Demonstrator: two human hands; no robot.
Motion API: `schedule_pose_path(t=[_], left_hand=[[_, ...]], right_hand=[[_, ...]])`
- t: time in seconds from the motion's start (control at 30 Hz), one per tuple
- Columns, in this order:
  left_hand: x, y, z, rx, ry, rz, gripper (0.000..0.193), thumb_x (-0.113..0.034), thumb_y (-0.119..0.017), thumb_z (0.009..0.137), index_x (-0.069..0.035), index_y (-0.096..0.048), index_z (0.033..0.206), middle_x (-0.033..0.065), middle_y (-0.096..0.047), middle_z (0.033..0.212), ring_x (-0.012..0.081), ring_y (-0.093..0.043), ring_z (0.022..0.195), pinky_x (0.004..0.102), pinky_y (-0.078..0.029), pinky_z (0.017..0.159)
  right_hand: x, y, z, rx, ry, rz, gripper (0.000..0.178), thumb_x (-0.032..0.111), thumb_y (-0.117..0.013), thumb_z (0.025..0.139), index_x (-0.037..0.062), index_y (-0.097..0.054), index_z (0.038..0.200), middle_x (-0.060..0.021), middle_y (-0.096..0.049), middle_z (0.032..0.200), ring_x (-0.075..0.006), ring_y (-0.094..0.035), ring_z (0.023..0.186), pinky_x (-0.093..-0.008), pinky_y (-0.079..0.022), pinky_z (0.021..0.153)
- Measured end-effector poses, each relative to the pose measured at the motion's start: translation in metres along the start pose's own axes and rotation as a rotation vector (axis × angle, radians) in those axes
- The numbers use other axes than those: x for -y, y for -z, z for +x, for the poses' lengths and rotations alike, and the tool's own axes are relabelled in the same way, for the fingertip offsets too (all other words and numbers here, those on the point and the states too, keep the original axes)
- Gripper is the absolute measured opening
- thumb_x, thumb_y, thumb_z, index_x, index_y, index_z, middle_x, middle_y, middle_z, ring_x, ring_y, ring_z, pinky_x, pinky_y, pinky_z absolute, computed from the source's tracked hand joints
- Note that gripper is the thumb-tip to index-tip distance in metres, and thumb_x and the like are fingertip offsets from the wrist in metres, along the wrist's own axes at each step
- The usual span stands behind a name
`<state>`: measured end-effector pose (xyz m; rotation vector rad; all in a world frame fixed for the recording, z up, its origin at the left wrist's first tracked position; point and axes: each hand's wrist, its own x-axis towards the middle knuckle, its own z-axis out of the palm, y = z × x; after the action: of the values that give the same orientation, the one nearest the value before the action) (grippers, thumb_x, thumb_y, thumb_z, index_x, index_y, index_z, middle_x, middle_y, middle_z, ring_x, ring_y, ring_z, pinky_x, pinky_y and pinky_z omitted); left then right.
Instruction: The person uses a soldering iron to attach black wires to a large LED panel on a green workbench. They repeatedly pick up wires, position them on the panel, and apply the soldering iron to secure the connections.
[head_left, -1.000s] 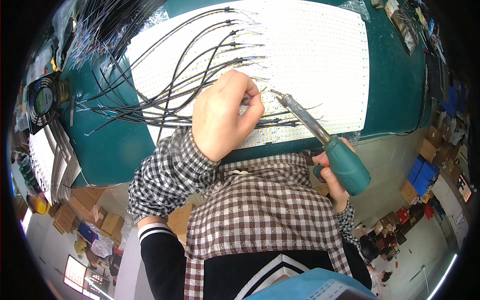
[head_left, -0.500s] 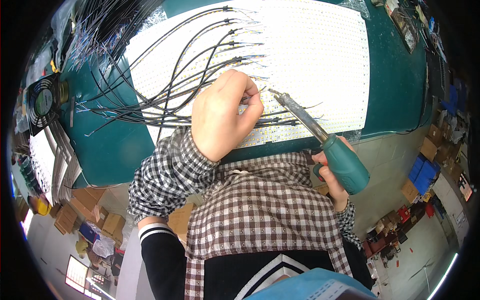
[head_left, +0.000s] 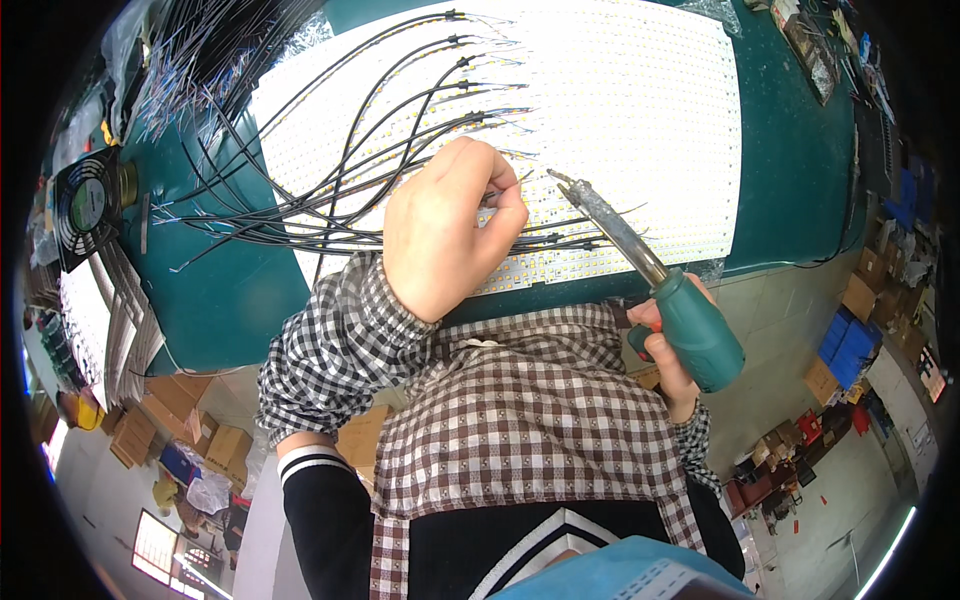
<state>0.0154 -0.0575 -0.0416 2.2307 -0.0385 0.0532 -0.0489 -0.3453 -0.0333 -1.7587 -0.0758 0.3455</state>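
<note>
Pinches a thin wire [head_left: 527, 178] with left hand [head_left: 453, 228], thumb and index finger closed together, back of hand turned up. Shows a short wire end past the fingertips, pointing right and slightly away, above white panels [head_left: 640, 130] dotted with small yellowish squares. Cannot tell the length of wire hidden inside this grip.

Grasps a green-handled soldering iron [head_left: 678, 300] with right hand [head_left: 674, 368], thumb along the near side, remaining fingers mostly hidden behind the handle. Aims the metal barrel up and left; holds the tip just beside the wire end, to its right, with a narrow gap between the 2.

Notes black cables [head_left: 470, 119] in curves across the left part of the panels, with thin coloured wire ends [head_left: 507, 86] toward the middle. Finds panels on a green tabletop [head_left: 210, 315]. Records, at far left, a round black fan [head_left: 82, 203] and, just nearer, a stack of white sheets [head_left: 105, 310]; at upper left, a dense bundle of wires [head_left: 215, 60]. Sees a brown-and-white checked apron [head_left: 530, 420] below the table edge.
</note>
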Motion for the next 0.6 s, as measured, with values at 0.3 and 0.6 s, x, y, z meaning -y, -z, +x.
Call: schedule_pose_path(t=[0.3, 0.6], left_hand=[[-0.002, 0.001, -0.001, 0.004, 0.042, -0.026, 0.009, -0.002, -0.069, 0.080, -0.003, -0.062, 0.086, 0.0057, -0.060, 0.077, 0.0144, -0.057, 0.063, 0.0253, -0.046, 0.055], [-0.006, 0.004, 0.007, 0.026, 0.001, -0.007, 0.011, -0.003, -0.067, 0.079, -0.005, -0.058, 0.085, 0.0095, -0.060, 0.080, 0.0281, -0.062, 0.067, 0.0364, -0.050, 0.059]], right_hand=[[-0.003, 0.004, 0.000, 0.038, -0.001, 0.023, 0.073, 0.019, -0.082, 0.079, -0.0115, -0.046, 0.134, -0.0191, -0.066, 0.111, -0.0242, -0.070, 0.097, -0.0342, -0.058, 0.083], [0.014, -0.007, 0.001, -0.120, -0.150, 0.206, 0.077, 0.018, -0.080, 0.082, -0.0091, -0.037, 0.140, -0.0226, -0.061, 0.118, -0.0314, -0.066, 0.106, -0.0375, -0.059, 0.085]])
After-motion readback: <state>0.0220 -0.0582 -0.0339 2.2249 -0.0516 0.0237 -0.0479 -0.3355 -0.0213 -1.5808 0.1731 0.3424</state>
